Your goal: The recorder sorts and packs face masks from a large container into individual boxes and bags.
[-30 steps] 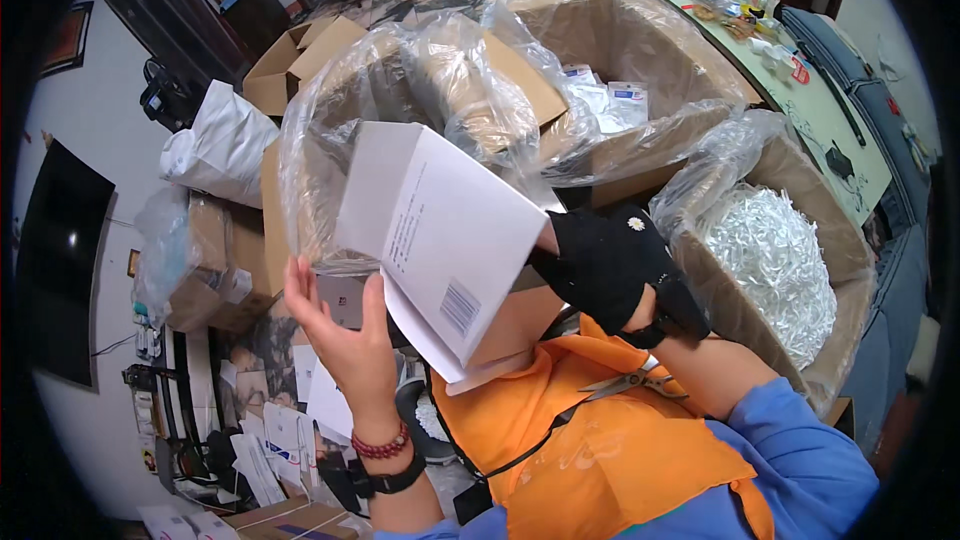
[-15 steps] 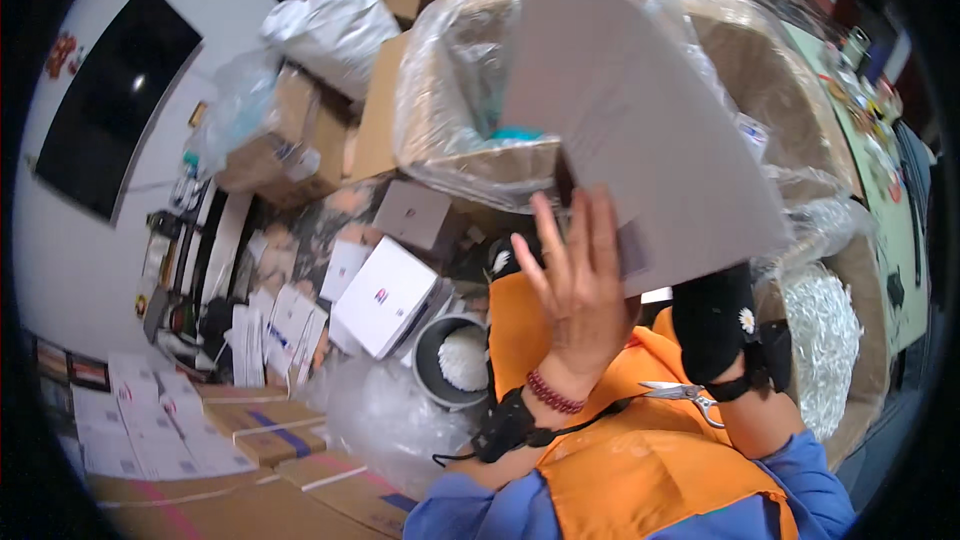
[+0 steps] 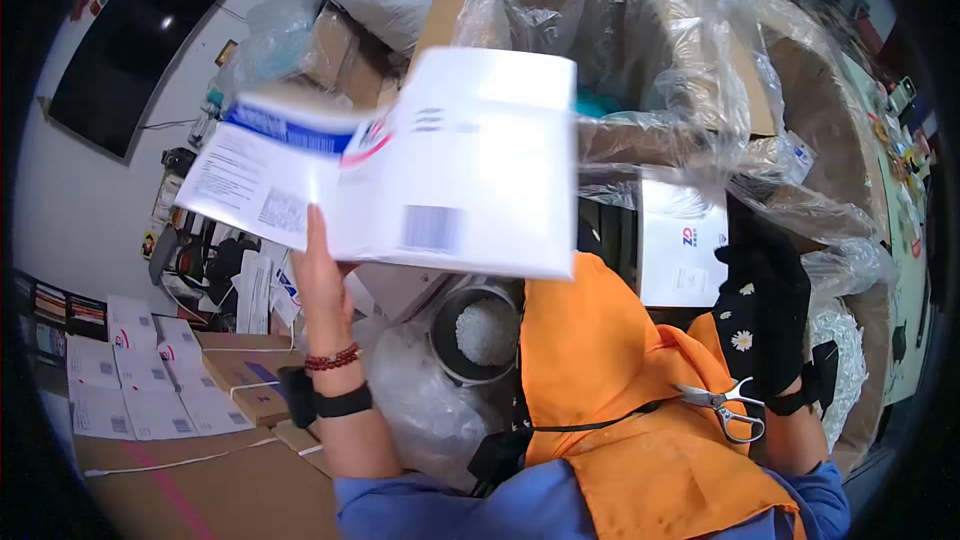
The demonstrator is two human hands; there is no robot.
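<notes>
My bare left hand (image 3: 325, 285) is closed on the lower edge of a white printed carton blank (image 3: 500, 170), with blue and red print and barcodes. The carton is raised, bent along a fold and slightly blurred. In a black glove, my right hand (image 3: 772, 280) is beside the right edge of a small white box (image 3: 685, 240). Its fingers look apart, though dark on dark, and I cannot tell whether they touch the box. Silver scissors (image 3: 722, 406) lie on the orange apron (image 3: 600, 360) over my lap.
Plastic-lined cardboard boxes (image 3: 640, 145) stand ahead and to the right. A grey bucket (image 3: 440, 325) with white contents is left of my lap, by clear plastic bags (image 3: 415, 400). White cartons (image 3: 135, 380) lie on brown boxes (image 3: 230, 480) at the lower left.
The carton has swung left and turned from its plain grey side to its printed side, with my left hand now gripping its lower edge. The small white box and my right glove show more fully.
</notes>
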